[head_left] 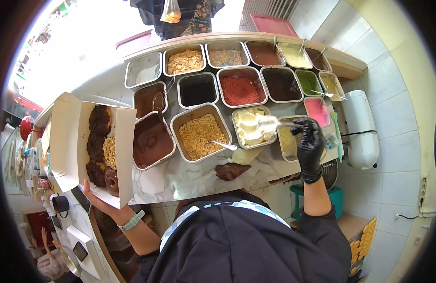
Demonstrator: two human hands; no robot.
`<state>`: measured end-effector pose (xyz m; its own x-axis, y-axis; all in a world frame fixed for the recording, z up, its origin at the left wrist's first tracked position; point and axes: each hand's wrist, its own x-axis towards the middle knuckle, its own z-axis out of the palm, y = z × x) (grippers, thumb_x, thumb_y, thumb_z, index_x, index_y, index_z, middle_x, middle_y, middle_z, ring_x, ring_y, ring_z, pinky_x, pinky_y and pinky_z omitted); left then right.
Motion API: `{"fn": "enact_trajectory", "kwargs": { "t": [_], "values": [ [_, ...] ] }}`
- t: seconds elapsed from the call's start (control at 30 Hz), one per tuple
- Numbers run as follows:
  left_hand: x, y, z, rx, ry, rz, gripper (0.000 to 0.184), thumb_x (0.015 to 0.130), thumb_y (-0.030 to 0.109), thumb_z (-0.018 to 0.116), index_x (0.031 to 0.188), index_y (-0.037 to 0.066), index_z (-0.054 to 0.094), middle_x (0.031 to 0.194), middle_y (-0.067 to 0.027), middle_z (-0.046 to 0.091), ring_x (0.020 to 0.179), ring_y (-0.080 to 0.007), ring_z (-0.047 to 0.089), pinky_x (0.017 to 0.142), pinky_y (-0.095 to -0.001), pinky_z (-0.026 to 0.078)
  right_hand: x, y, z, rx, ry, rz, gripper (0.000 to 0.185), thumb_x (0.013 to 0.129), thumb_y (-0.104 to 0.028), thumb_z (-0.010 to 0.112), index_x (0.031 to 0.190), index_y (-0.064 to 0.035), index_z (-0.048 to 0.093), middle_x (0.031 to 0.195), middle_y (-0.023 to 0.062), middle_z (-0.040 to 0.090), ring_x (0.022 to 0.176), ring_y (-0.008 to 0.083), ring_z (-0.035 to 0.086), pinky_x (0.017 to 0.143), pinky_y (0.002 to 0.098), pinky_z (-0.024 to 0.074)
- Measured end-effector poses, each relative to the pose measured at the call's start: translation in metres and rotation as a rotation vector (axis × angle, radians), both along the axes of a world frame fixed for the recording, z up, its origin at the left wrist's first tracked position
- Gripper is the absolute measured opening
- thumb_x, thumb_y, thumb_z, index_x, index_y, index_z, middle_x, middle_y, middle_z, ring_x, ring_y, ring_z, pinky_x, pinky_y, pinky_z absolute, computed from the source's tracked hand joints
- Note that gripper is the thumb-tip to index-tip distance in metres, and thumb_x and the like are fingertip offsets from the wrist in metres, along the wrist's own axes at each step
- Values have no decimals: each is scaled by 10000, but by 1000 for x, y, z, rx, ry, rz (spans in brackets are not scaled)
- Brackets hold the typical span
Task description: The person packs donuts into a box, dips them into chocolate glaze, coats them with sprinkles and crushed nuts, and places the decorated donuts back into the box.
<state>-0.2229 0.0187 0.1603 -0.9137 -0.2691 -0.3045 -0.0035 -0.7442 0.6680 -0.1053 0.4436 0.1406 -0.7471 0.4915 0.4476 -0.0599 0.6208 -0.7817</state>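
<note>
My bare left hand (108,206) holds the lower end of an open white box (125,155) at the left. Inside the box lie several donuts with dark crumb, chopped nut and glossy chocolate toppings (112,181). My right hand (308,144), in a black glove, is closed on the handle of a spatula (269,123). The spatula's blurred head is over the tray of pale cream (252,134), coated in cream. Just below my right hand is a tray of pale shreds (288,144).
Metal trays hold chopped nuts (201,133), red crumbs (239,89), chocolate (152,141) and pink glaze (317,111). Two piping bags, one dark (231,171), lie near the counter's front edge. A white appliance (361,128) stands right. Someone in dark clothes (168,19) stands beyond the counter.
</note>
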Motion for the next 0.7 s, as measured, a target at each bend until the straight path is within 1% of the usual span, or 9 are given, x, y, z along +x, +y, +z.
{"fn": "enact_trajectory", "kwargs": {
  "t": [0.07, 0.1, 0.17, 0.27, 0.4, 0.47, 0.57, 0.6, 0.7],
  "values": [
    [1, -1, -2, 34, -5, -40, 529, 741, 375, 614, 1162, 89, 472, 976, -134, 606, 865, -229, 613, 794, -364, 511, -2, 2, 5, 230, 73, 65, 96, 892, -15, 491, 956, -14, 563, 905, 101, 629, 772, 182, 627, 669, 288, 499],
    [0, -2, -3, 53, -3, -59, 531, 740, 372, 618, 1165, 92, 469, 979, -135, 608, 861, -230, 616, 789, -364, 513, -6, 0, -5, 247, -11, 187, 115, 845, 10, 537, 952, -29, 559, 951, 110, 618, 842, 244, 621, 716, 311, 506],
    [-3, -7, -10, 101, -24, -90, 531, 733, 378, 624, 1138, 63, 487, 955, -137, 618, 846, -230, 621, 784, -356, 517, -1, -4, -10, 458, -67, 337, 159, 802, 32, 565, 941, -44, 553, 942, 107, 618, 851, 285, 616, 726, 335, 509],
    [-1, 9, 4, 65, -42, -49, 531, 720, 389, 636, 1074, 11, 521, 905, -139, 633, 827, -224, 626, 784, -345, 518, 2, -11, 17, 400, -87, 346, 198, 779, 23, 599, 950, -57, 539, 952, 100, 621, 873, 279, 616, 732, 350, 508],
    [-4, 6, -1, 81, -54, -21, 535, 710, 394, 645, 1022, -28, 540, 855, -141, 642, 824, -220, 630, 793, -343, 516, 6, -11, 8, 410, -115, 398, 225, 770, -4, 620, 965, -76, 534, 944, 85, 624, 860, 277, 620, 723, 351, 509],
    [-4, -2, -6, 74, -61, -27, 540, 711, 388, 645, 1050, -16, 526, 862, -140, 643, 830, -222, 629, 801, -352, 512, 6, -5, 15, 386, -64, 388, 222, 768, 7, 610, 954, -83, 531, 941, 88, 623, 840, 278, 622, 709, 351, 507],
    [0, 1, -3, 70, -56, -16, 526, 722, 380, 636, 1087, 22, 511, 861, -142, 643, 816, -224, 631, 787, -364, 520, 3, -8, 23, 471, -86, 356, 197, 780, 6, 596, 944, -79, 528, 932, 98, 623, 833, 280, 624, 698, 350, 509],
    [0, 3, 0, 72, -46, -10, 518, 727, 377, 632, 1098, 38, 507, 859, -143, 642, 807, -225, 633, 779, -367, 524, -1, -9, 13, 446, -132, 432, 186, 788, -5, 590, 951, -77, 534, 920, 102, 625, 829, 282, 624, 697, 351, 510],
    [5, 2, 6, 70, -26, -110, 470, 747, 371, 608, 1104, 82, 510, 881, -131, 635, 792, -220, 632, 740, -361, 538, 3, -6, 22, 478, -42, 358, 192, 779, 7, 582, 951, -66, 535, 936, 110, 625, 842, 288, 620, 720, 359, 505]
  ]
}}
